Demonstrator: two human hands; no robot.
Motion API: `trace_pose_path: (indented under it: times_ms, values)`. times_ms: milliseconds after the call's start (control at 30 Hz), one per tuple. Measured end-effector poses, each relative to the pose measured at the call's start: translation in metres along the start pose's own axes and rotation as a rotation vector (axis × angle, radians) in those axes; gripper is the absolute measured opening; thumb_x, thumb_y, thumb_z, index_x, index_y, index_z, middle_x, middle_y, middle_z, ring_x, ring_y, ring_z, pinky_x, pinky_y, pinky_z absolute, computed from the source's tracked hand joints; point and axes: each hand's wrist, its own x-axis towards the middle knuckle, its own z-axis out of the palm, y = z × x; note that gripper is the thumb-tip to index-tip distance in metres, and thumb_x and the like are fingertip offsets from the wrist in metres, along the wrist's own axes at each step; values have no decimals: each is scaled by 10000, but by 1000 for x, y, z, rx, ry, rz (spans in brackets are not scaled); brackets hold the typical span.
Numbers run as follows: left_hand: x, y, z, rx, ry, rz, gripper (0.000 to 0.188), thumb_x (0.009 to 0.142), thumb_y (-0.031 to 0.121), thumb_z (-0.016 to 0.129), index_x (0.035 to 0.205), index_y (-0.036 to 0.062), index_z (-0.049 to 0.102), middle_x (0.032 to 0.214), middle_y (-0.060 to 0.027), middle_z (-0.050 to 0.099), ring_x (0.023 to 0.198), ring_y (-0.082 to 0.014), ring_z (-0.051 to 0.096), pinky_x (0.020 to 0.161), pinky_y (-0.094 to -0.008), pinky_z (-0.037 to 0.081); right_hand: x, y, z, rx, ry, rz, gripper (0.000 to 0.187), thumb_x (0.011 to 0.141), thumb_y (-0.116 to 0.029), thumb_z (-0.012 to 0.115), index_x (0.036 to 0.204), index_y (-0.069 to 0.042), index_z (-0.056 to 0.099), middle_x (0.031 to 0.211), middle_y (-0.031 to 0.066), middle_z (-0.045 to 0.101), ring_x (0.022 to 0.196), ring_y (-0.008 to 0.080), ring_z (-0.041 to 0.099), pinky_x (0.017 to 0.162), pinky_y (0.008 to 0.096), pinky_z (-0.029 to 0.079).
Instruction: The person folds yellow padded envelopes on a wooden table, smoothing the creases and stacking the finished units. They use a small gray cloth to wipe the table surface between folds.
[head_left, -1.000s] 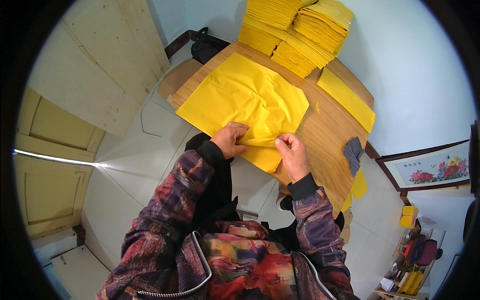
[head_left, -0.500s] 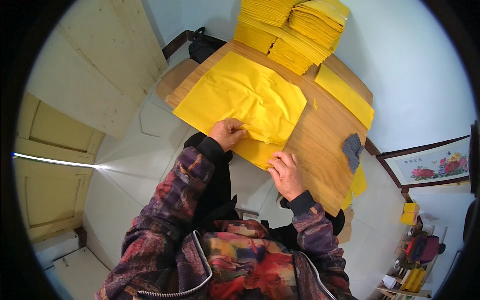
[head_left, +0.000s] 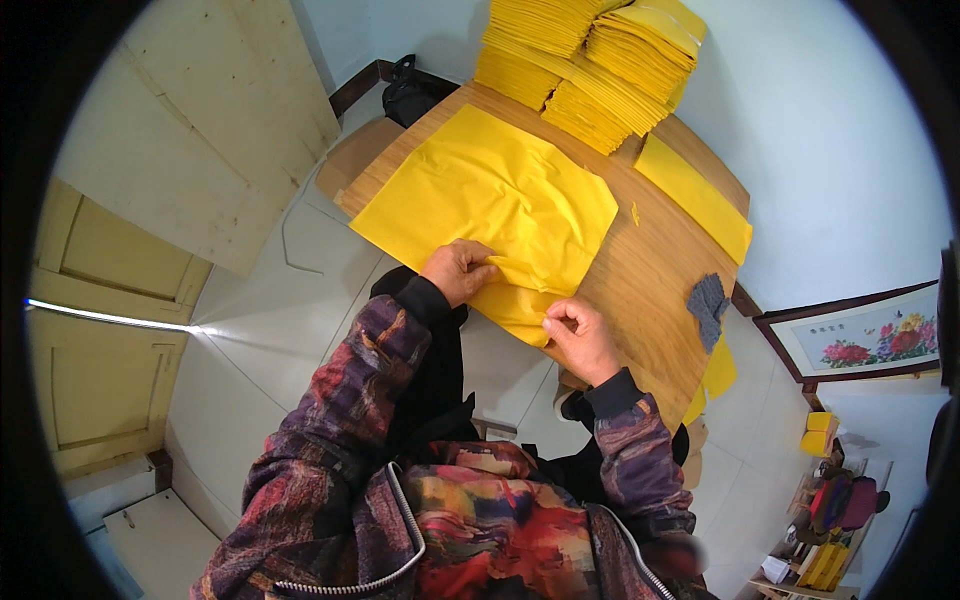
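A wrinkled yellow fabric piece (head_left: pixel 490 190), which looks layered, lies across the left part of the wooden table (head_left: pixel 640 290). My left hand (head_left: pixel 460 273) pinches its upper layer at the near edge, where a fold rises beside the fingertips. Below that fold a lower yellow layer shows, hanging slightly past the table's edge. At this layer's right corner my right hand (head_left: pixel 584 342) is closed, thumb and forefinger pressed together on the fabric.
Tall stacks of folded yellow fabric (head_left: pixel 600 70) stand at the table's far end. A yellow strip (head_left: pixel 695 197) lies along the far right edge. Near the right edge is a crumpled grey cloth (head_left: pixel 707 310). A dark bag (head_left: pixel 405 95) sits beyond the far left corner.
My right hand has turned and closed into a pinch on the fabric's near right corner, lifting it a little. My left hand keeps its hold in nearly the same place.
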Motion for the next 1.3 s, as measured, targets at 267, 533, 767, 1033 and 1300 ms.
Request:
trace_pose_path:
  times_ms: [267,533,767,1033,1300]
  values:
    - [-2,0,-5,158,-90,93,216,836,83,678,1035,2,661,981,-129,651,892,-244,619,801,-304,497,17,-11,-8,-166,21,-71,157,906,-103,621,821,5,546,744,-17,520,718,64,462,640,239,411]
    - [-2,3,-9,217,-149,206,270,823,146,696,1045,-2,659,1068,-159,653,1007,-308,589,880,-360,481,20,-16,0,-20,103,-44,168,918,-117,589,835,27,560,704,-15,527,660,72,464,612,252,407]
    - [-8,1,-1,383,-60,346,261,744,126,752,953,-12,679,1096,-181,645,1044,-334,578,892,-383,481,29,-19,11,3,217,-135,126,917,-109,586,896,16,589,794,12,579,734,97,518,678,265,442]
    - [1,5,4,185,14,-31,172,803,143,692,863,-11,644,829,-150,635,792,-270,609,695,-354,489,-28,-22,3,-623,143,-352,225,788,-62,688,992,-6,609,979,115,600,938,277,584,815,351,477]
    - [1,10,0,136,7,0,178,806,164,683,853,-1,637,781,-185,607,743,-340,599,654,-375,478,-18,-8,10,-759,120,-404,178,739,-9,690,912,-35,656,950,91,594,904,303,558,780,394,474]
